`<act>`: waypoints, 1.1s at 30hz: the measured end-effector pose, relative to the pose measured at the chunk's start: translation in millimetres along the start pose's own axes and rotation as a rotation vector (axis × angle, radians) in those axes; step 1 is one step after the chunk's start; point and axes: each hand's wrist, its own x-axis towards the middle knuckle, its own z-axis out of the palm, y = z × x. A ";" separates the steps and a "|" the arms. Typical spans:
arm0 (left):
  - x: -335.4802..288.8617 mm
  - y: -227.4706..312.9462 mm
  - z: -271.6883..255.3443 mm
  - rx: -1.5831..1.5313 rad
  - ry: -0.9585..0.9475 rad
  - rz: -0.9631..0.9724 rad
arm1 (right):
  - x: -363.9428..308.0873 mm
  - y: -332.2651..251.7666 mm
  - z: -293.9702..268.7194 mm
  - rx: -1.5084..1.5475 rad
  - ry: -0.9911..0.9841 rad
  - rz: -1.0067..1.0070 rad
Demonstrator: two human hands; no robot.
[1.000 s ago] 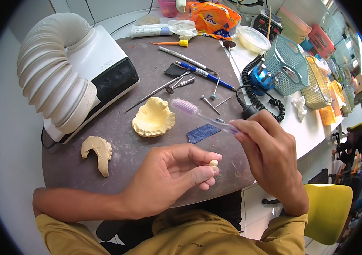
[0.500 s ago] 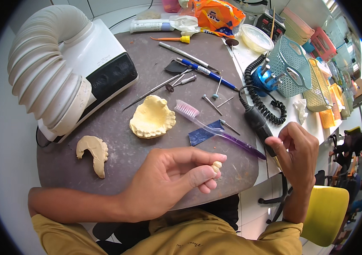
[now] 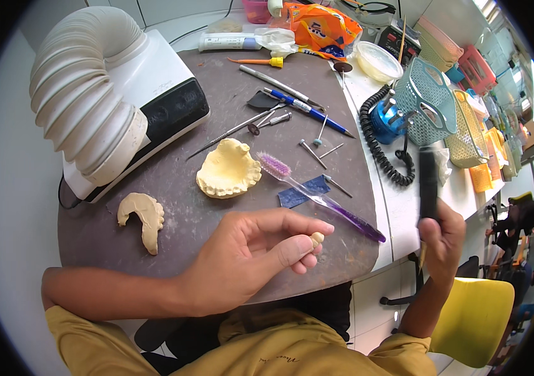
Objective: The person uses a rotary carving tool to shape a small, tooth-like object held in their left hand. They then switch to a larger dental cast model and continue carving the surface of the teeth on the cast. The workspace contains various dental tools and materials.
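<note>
Lifted off the table (image 3: pixel 395 210), the handpiece (image 3: pixel 428 185) stands upright in your right hand (image 3: pixel 445 243), right of frame. Your left hand (image 3: pixel 242 257) pinches the cream piece (image 3: pixel 317 238), lower centre, between thumb and fingers, likely to leave its top exposed.

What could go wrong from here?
The small tooth-shaped piece could slip: only the fingertips of the left hand pinch it.
The black handpiece, upright in the right hand, might snag the coiled cord close by.
The purple toothbrush lies between the hands, so it could get knocked.
</note>
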 end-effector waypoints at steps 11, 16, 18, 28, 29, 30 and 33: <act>-1.8 -5.1 -1.1 -0.094 0.031 0.037 | -27.1 -41.0 61.1 0.920 0.075 -0.307; -2.4 -1.5 1.5 -0.123 0.068 0.034 | -28.9 -67.1 97.0 0.873 0.165 -0.237; -2.1 -4.4 2.9 -0.164 0.073 0.061 | -26.6 -67.3 99.6 0.750 0.193 -0.242; -1.6 -10.3 -1.1 -0.134 0.057 0.128 | -12.7 -71.4 105.1 0.509 0.084 -0.218; -1.3 -11.1 -1.4 -0.135 0.052 0.125 | -11.3 -73.7 105.8 0.529 0.092 -0.217; -0.9 -11.6 -1.8 -0.136 0.046 0.122 | -10.8 -74.6 106.2 0.549 0.100 -0.216; -2.1 -7.4 -0.5 -0.184 0.044 0.072 | -12.8 -72.9 106.3 0.540 0.116 -0.181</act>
